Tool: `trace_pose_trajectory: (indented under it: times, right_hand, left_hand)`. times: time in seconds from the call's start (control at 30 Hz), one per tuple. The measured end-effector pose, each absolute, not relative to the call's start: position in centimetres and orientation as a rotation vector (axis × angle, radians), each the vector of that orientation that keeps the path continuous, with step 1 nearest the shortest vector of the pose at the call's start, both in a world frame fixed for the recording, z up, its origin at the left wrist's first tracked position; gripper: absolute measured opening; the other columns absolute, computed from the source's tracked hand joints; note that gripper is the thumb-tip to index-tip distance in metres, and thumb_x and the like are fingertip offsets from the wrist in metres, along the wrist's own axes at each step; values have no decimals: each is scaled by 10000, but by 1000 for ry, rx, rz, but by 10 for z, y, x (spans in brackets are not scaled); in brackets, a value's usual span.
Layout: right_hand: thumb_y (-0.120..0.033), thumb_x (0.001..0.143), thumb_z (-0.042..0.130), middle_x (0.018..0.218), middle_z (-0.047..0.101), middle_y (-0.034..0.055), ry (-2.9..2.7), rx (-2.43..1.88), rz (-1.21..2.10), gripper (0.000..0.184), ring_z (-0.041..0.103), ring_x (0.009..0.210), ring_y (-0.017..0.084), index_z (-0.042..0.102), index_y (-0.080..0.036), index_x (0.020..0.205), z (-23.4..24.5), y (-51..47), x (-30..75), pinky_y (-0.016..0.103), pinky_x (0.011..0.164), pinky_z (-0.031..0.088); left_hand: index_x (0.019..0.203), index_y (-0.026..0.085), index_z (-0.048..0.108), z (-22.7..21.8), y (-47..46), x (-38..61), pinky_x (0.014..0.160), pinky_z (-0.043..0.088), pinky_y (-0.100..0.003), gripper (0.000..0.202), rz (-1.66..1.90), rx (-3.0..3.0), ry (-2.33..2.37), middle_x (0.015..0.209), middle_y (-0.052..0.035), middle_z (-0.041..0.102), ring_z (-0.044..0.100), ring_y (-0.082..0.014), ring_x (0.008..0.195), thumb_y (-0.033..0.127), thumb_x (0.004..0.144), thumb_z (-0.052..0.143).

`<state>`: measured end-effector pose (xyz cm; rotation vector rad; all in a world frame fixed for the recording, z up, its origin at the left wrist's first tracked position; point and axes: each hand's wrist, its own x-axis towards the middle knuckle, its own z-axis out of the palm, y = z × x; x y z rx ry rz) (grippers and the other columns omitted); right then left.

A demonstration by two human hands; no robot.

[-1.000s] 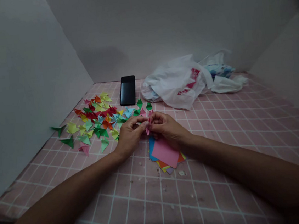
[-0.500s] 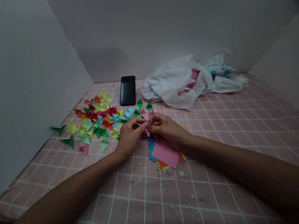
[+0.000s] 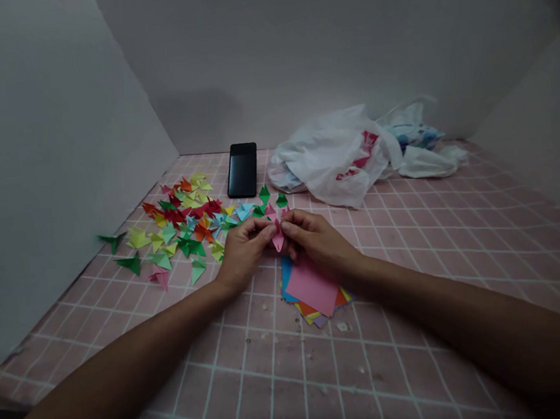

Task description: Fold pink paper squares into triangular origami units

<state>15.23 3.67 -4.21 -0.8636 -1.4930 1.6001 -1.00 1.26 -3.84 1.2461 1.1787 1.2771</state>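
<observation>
Both of my hands meet over the pink checked tabletop [image 3: 413,242], pinching one small folded pink paper piece [image 3: 278,240] between their fingertips. My left hand [image 3: 241,250] holds its left side with thumb and forefinger closed. My right hand [image 3: 316,239] grips the right side, fingers curled. Just under my right hand lies a stack of coloured square paper sheets [image 3: 313,289], a pink sheet on top. To the left of my hands a scatter of several folded paper triangles [image 3: 186,223] in green, yellow, red, orange and blue covers the cloth.
A black phone [image 3: 242,170] lies face up at the back, near the wall. A crumpled white plastic bag [image 3: 339,156] and more white wrapping [image 3: 424,154] lie at the back right. Grey walls close in the left, back and right sides. Small paper crumbs dot the cloth near me.
My fingers have shifted slightly on the pink piece, which now points down between them. The view has drifted a little; nothing else on the table has moved.
</observation>
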Motion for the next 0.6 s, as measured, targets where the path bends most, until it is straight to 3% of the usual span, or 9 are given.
trace_pose_trajectory:
  times: [0.6]
  right_hand:
    - [-471,842,699,636,596,-44,-1470,-882,1612,327,477,472,81,509,-209,790,-41,36,151,234,480,350]
  left_hand:
    - [829,163,699,-36,13,-12,684,504,-253,230,1245,1317,1155,751,0,677,613,-127,681,391,819,731]
